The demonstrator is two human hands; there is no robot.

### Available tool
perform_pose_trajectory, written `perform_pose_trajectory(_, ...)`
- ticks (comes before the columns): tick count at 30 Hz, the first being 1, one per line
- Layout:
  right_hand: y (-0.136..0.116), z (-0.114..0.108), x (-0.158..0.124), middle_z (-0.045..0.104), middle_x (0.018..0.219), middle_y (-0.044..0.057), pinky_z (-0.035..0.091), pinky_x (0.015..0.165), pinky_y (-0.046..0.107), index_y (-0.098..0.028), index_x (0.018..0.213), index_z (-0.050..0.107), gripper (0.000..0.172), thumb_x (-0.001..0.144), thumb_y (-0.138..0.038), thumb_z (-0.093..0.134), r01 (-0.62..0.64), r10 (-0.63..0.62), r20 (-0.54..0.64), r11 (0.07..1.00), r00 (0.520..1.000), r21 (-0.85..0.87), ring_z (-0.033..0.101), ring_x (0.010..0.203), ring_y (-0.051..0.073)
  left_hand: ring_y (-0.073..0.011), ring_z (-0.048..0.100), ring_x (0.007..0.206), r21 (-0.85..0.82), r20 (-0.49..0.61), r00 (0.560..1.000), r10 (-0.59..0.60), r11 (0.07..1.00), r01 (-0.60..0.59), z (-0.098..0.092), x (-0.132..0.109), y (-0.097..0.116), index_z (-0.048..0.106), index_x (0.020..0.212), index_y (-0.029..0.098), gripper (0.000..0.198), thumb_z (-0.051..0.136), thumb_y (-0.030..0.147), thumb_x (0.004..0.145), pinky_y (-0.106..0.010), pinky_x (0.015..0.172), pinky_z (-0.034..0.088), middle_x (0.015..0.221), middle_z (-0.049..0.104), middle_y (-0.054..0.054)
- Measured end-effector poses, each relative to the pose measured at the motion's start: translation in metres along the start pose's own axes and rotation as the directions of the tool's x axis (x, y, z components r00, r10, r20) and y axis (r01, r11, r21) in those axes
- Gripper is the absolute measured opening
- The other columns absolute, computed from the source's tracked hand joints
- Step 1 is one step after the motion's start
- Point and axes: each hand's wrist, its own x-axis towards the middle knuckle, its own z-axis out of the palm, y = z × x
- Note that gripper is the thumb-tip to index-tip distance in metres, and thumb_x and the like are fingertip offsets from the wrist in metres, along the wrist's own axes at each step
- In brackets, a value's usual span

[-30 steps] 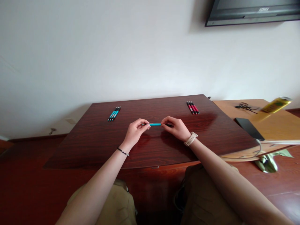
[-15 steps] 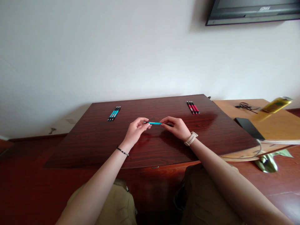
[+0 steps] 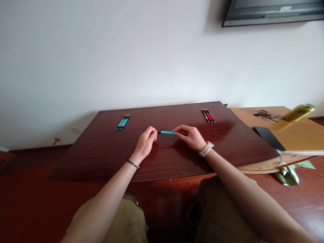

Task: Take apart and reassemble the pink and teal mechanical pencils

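Observation:
A blue pen (image 3: 166, 132) with black ends is held level between my two hands, over the middle of the dark wood table (image 3: 162, 160). My left hand (image 3: 146, 139) is closed, thumb against the curled fingers, at the pen's left tip. My right hand (image 3: 189, 136) pinches the other end between thumb and fingers, covering part of it. Several blue pens (image 3: 123, 122) lie side by side on the table to the left. To the right lies a row of red pens (image 3: 208, 115) with black ends.
On the right, a lighter wood cabinet (image 3: 303, 135) holds a yellow can (image 3: 298, 112), a black cable (image 3: 265, 114) and a flat black object (image 3: 268, 138). A television (image 3: 273, 13) hangs on the white wall. My knees are below the table's front edge.
My left fingers have slid left along the pen to its tip and curled in, baring more of its black end. My right hand has stayed in place.

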Motion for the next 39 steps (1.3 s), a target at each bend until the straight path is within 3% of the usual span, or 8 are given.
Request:
perform_pose_trajectory(11,-0.002,0.004,0.000,0.082,0.100,0.004,0.057,0.087,0.032,-0.024,0.107,0.080,0.021,0.099,-0.042,0.070,-0.002,0.002,0.021,1.000,1.000,0.001,0.075,0.091,0.022,-0.0161,0.041,0.066,0.126,-0.060,0.998,0.025,0.992,-0.017,0.003,-0.002,0.006,0.040,0.073,0.023,0.030,0.045,0.032,0.101,-0.031,0.063,0.030,0.068,0.043,0.003)
perform_pose_trajectory(19,-0.004,0.004,0.000,0.082,0.101,0.004,0.057,0.088,0.033,-0.024,0.106,0.079,0.020,0.099,-0.041,0.071,0.019,-0.018,0.021,0.999,1.000,-0.043,0.075,0.093,0.022,-0.0144,0.035,0.059,-0.062,-0.069,0.997,-0.032,0.998,0.028,0.011,0.002,-0.005,0.031,0.069,0.024,0.038,0.043,0.038,0.103,-0.030,0.058,0.028,0.064,0.035,0.003)
perform_pose_trajectory(22,-0.004,0.004,0.000,0.082,0.102,0.003,0.057,0.089,0.033,-0.025,0.106,0.079,0.019,0.099,-0.041,0.070,0.025,-0.025,0.010,0.998,1.000,-0.054,0.076,0.092,0.022,-0.0141,0.040,0.059,-0.101,-0.040,0.997,-0.060,0.993,0.056,0.009,0.002,-0.003,0.039,0.070,0.023,0.043,0.048,0.047,0.105,-0.029,0.057,0.032,0.064,0.043,0.002)
perform_pose_trajectory(25,-0.004,0.003,0.000,0.082,0.101,0.003,0.057,0.088,0.033,-0.025,0.106,0.079,0.019,0.100,-0.040,0.070,0.025,-0.024,0.012,0.998,1.000,-0.065,0.076,0.092,0.022,-0.0151,0.050,0.063,-0.112,0.007,0.998,-0.055,0.992,0.055,0.005,0.002,0.000,0.050,0.079,0.023,0.035,0.053,0.047,0.104,-0.028,0.059,0.038,0.069,0.054,0.001)
perform_pose_trajectory(31,-0.004,0.003,0.000,0.082,0.101,0.003,0.057,0.087,0.033,-0.025,0.105,0.079,0.019,0.100,-0.041,0.069,0.027,-0.025,0.025,0.997,0.999,-0.073,0.076,0.093,0.023,-0.0148,0.044,0.055,0.056,-0.107,0.991,-0.075,0.995,0.081,0.005,0.002,0.001,0.045,0.066,0.023,0.053,0.048,0.058,0.106,-0.030,0.057,0.035,0.059,0.047,0.001)
perform_pose_trajectory(35,-0.003,0.003,0.000,0.082,0.100,0.003,0.056,0.086,0.032,-0.025,0.106,0.079,0.018,0.100,-0.039,0.070,0.027,-0.025,0.027,0.996,0.999,-0.084,0.076,0.092,0.022,-0.0157,0.049,0.060,-0.010,-0.027,0.997,-0.071,0.997,0.071,0.004,0.002,0.001,0.050,0.074,0.023,0.043,0.051,0.054,0.105,-0.029,0.061,0.039,0.065,0.053,0.001)
perform_pose_trajectory(39,-0.004,0.004,0.000,0.082,0.101,0.003,0.057,0.087,0.033,-0.025,0.106,0.079,0.018,0.100,-0.039,0.069,0.033,-0.029,0.040,0.995,0.999,-0.095,0.076,0.092,0.022,-0.0163,0.047,0.060,0.183,-0.103,0.995,-0.019,0.982,0.038,0.003,0.004,-0.002,0.049,0.069,0.023,0.046,0.050,0.052,0.105,-0.029,0.060,0.032,0.062,0.052,0.001)
